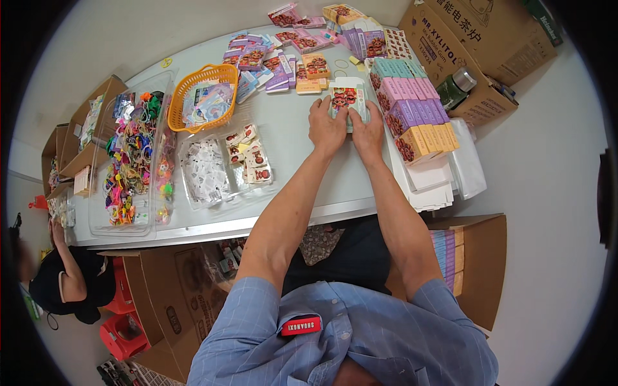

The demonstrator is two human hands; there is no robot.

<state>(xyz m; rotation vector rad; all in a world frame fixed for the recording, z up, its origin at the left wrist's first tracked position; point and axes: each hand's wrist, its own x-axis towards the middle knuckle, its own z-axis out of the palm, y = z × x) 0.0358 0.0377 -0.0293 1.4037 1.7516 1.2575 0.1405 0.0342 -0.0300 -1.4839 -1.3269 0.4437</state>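
The left hand [327, 128] and right hand [367, 134] grasped one box [348, 98] in their fingers, near one o'clock; one orange basket [176, 117], half past ten, held flat pieces [207, 103]; one small clear tray [240, 190], near ten, paper pieces [206, 168].

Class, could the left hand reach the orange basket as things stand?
Probably yes: mostly tabletop separates the left hand from the orange basket, though it must first leave the small carton.
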